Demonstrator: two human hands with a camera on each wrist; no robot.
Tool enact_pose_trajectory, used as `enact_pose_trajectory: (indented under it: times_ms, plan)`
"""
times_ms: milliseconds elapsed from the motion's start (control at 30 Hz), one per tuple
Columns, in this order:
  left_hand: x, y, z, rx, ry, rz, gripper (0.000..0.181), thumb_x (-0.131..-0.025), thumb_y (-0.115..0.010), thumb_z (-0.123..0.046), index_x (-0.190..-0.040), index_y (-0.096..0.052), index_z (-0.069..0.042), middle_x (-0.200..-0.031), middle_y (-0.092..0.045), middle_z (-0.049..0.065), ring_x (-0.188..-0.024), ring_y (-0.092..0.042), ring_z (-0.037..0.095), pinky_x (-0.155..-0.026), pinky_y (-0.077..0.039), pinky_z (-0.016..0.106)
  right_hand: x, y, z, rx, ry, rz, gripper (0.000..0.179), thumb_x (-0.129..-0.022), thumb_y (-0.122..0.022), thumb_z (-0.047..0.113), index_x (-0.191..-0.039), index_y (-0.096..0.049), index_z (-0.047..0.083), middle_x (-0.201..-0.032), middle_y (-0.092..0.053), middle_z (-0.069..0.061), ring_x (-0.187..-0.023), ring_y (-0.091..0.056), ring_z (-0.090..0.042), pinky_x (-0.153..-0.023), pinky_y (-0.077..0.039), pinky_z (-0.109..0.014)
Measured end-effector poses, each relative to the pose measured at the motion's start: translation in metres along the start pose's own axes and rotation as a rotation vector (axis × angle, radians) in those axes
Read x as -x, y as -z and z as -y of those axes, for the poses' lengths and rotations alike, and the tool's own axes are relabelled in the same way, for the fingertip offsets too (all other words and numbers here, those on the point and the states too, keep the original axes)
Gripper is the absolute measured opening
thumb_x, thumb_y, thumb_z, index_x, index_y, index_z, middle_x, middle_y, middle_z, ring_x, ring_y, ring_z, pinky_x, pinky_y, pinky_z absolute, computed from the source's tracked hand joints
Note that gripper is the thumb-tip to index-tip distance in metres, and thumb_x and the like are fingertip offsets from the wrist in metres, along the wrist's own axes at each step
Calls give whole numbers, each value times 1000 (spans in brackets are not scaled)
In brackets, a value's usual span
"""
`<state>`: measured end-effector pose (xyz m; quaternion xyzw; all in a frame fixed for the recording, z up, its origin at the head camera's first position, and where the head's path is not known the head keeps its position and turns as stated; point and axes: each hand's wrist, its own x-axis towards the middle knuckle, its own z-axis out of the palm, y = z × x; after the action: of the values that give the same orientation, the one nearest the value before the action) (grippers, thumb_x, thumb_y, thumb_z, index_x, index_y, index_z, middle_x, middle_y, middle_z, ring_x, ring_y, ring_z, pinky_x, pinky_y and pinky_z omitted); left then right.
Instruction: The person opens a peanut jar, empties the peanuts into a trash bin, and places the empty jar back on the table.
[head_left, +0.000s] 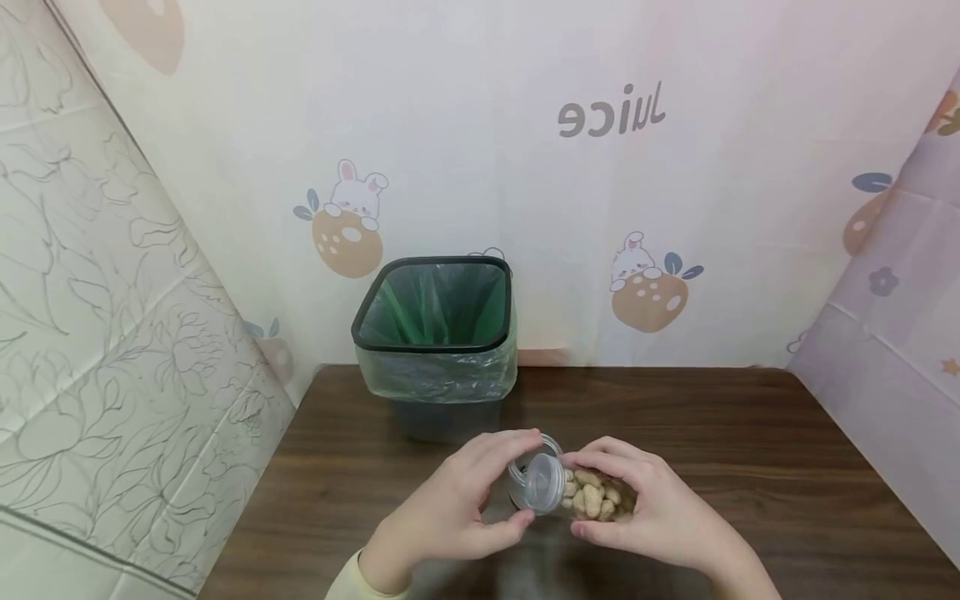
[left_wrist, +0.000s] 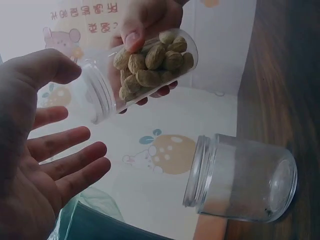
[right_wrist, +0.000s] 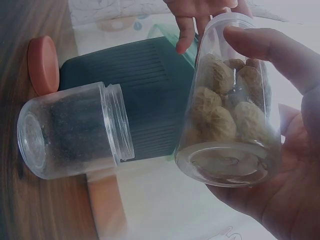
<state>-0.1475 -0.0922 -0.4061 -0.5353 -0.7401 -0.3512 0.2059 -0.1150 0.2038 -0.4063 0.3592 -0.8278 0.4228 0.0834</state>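
Observation:
My right hand (head_left: 648,504) grips a clear plastic jar (left_wrist: 155,65) by its body. Peanuts in their shells (head_left: 588,496) fill much of this jar, which is tilted with its ribbed clear end toward the left. My left hand (head_left: 468,492) is beside that end, fingers spread and thumb near the rim; in the left wrist view the palm holds nothing. Below the hands a second clear jar (left_wrist: 250,175) stands upright on the table, lidless and without peanuts. The held jar partly hides it in the head view.
A dark bin (head_left: 450,417) lined with a green bag stands at the back left of the brown wooden table (head_left: 675,408). In the right wrist view a pinkish-orange lid (right_wrist: 43,65) lies by the bin. Printed curtains (head_left: 540,183) hang behind the table.

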Motion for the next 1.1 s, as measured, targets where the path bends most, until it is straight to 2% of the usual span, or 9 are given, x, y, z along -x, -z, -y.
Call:
enact_pose_trajectory:
  times_ms: [100, 267, 400, 500, 633, 767, 1100]
  plan:
    - [-1, -4, -2, -1, -37, 10, 82, -85, -88, -18, -157, -51, -2, -154, -59, 11, -142, -59, 23, -117, -48, 35, 1, -1, 1, -5, 17, 0, 62, -85, -97, 22, -141, -69, 28, -126, -68, 10, -97, -68, -8, -77, -59, -26]
    - [-1, -8, -5, -40, -84, 8, 80, -85, -88, -18, -155, -53, -2, -150, -61, 10, -139, -62, 20, -114, -50, 30, 0, -1, 3, 1, 64, 4, 62, -84, -97, 21, -140, -69, 26, -127, -68, 9, -99, -68, -9, -78, -58, -26]
    - [0, -9, -5, -44, -95, -10, 76, -85, -87, -16, -153, -56, -2, -147, -62, 8, -134, -64, 17, -110, -52, 27, 0, -2, 5, 6, 68, 8, 63, -84, -98, 21, -140, -69, 27, -127, -68, 10, -99, -68, -8, -78, -58, -25]
    - [0, -8, -4, -45, -106, 4, 71, -89, -85, -16, -152, -56, -3, -147, -62, 9, -132, -65, 16, -109, -52, 25, 0, -1, 6, 13, 67, 6, 64, -83, -98, 21, -140, -69, 27, -126, -68, 10, -98, -68, -7, -78, -58, -25]
    - [-1, -7, -3, -44, -115, 33, 66, -94, -83, -17, -153, -56, -3, -147, -62, 10, -132, -64, 15, -108, -51, 24, 0, 0, 7, 16, 28, 13, 66, -83, -98, 23, -141, -68, 29, -127, -67, 12, -98, -68, -7, -79, -58, -26]
    - [-1, -6, -1, -21, -111, 44, 66, -94, -83, -16, -152, -56, -3, -147, -61, 10, -133, -63, 15, -110, -51, 24, -1, -1, 7, 18, 14, 11, 67, -83, -98, 24, -142, -66, 28, -130, -68, 11, -102, -68, -8, -82, -59, -26]
    - [0, -2, 0, 26, -102, 48, 63, -94, -84, -15, -150, -57, -2, -147, -61, 10, -133, -63, 16, -110, -51, 26, -1, -4, 6, 21, 58, -7, 68, -84, -98, 25, -143, -65, 25, -129, -69, 8, -102, -68, -9, -83, -57, -24]
